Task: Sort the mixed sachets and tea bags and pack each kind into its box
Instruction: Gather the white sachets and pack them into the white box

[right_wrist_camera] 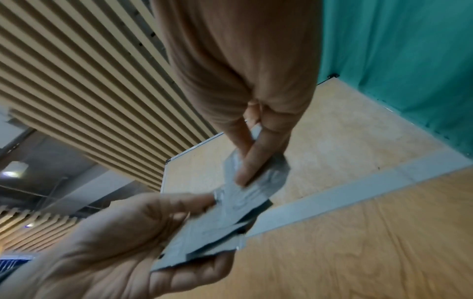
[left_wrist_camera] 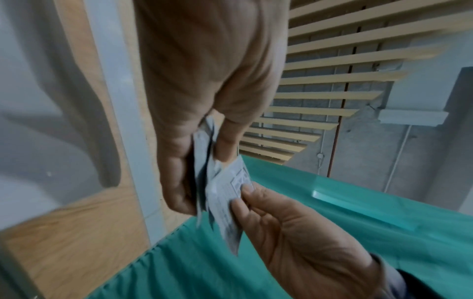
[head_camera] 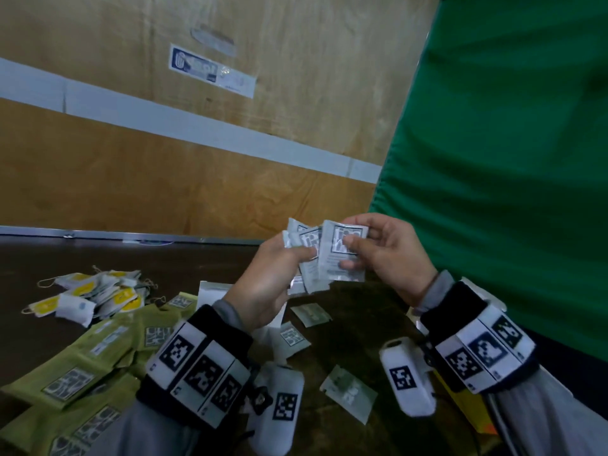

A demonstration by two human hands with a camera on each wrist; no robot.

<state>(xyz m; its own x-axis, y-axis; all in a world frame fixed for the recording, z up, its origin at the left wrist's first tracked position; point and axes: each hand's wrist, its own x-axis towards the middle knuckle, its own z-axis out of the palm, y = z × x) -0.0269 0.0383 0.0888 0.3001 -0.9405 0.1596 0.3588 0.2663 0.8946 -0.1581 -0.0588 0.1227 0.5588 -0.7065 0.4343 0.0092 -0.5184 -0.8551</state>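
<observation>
Up off the table: small stack of grey sachets (head_camera: 309,258), fanned, gripped in left hand (head_camera: 266,287), thumb over the near faces, fingers curled behind. Front sachet (head_camera: 340,255) of the fan pinched by right hand (head_camera: 385,255), thumb on its printed face, fingertips behind; still overlapping the stack. From left wrist camera: same stack edge-on between thumb and fingers (left_wrist_camera: 225,141), right hand (left_wrist_camera: 294,232) coming in from below with the front sachet (left_wrist_camera: 227,202). From right wrist camera: left hand (right_wrist_camera: 128,242) cradling the fan (right_wrist_camera: 217,228) from beneath, right fingers (right_wrist_camera: 256,157) laid across the top sachet.

Below the hands, on dark table (head_camera: 355,327): a few loose grey sachets (head_camera: 348,390), flat and well apart. Below and left of left wrist: heap of olive-green sachets (head_camera: 82,366), overlapping. Beyond that heap, farther left: pile of white tea bags with yellow tags (head_camera: 92,294), strings tangled. Under right wrist: edge of something yellow (head_camera: 467,403), mostly hidden, kind not clear. Right of right hand: green cloth (head_camera: 510,159). Behind both hands: wooden panel (head_camera: 164,159).
</observation>
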